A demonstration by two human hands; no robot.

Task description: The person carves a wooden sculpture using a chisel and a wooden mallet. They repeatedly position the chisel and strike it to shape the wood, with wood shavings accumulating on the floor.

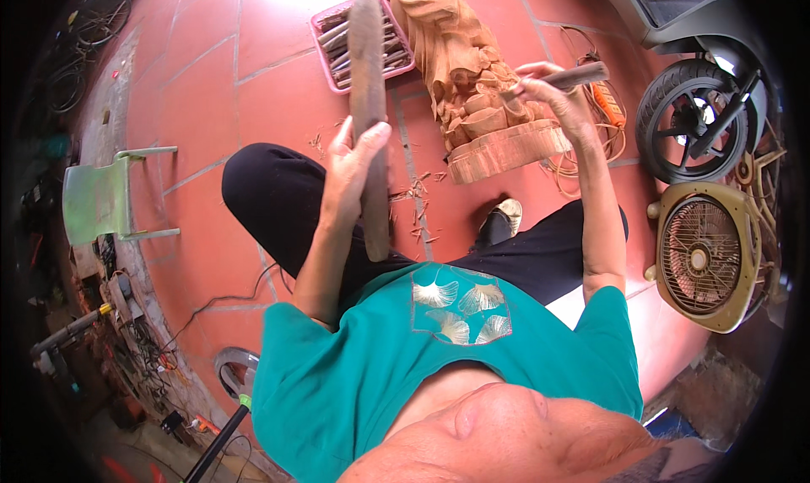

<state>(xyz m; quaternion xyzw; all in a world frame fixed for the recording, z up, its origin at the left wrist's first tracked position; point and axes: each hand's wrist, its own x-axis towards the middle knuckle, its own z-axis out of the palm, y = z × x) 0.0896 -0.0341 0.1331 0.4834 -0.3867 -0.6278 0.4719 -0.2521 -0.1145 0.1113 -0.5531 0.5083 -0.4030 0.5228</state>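
Observation:
My left hand (pixel 354 167) grips a long brown wooden mallet (pixel 368 86), held upright over my knee. My right hand (pixel 553 91) is closed on a chisel (pixel 575 77) whose tip rests against a pale carved wooden statue (pixel 460 61). The statue stands on the red tiled floor (pixel 211 86), on a ribbed rounded base (pixel 506 150). Wood chips (pixel 418 205) lie scattered on the tiles between my legs. I sit with black trousers and a teal shirt.
A pink tray of carving tools (pixel 333 40) lies behind the mallet. A scooter wheel (pixel 688 120) and a beige fan (pixel 704 255) stand at right, with an orange cable (pixel 607 112) near the statue. A green plastic chair (pixel 101 196) lies at left.

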